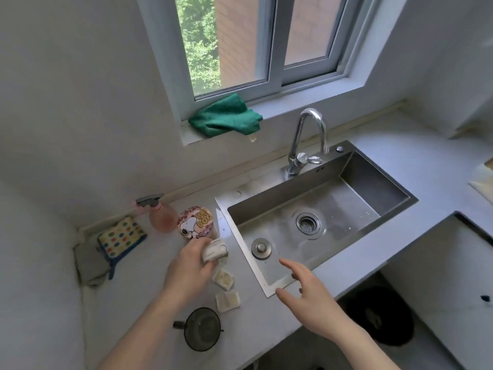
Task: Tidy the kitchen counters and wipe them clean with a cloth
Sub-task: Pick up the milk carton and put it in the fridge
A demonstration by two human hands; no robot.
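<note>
Left hand [190, 265] grips small white box [215, 251] on counter [149, 295], just at 5 o'clock of cartoon-print cup [196, 222]. Right hand [306, 292] hovers over sink [314, 222] near edge, fingers spread, holding nothing. Green cloth [226, 116] lies on windowsill [293, 102], at 12 o'clock from hands; two small packets [225, 288] at 6 o'clock of box
</note>
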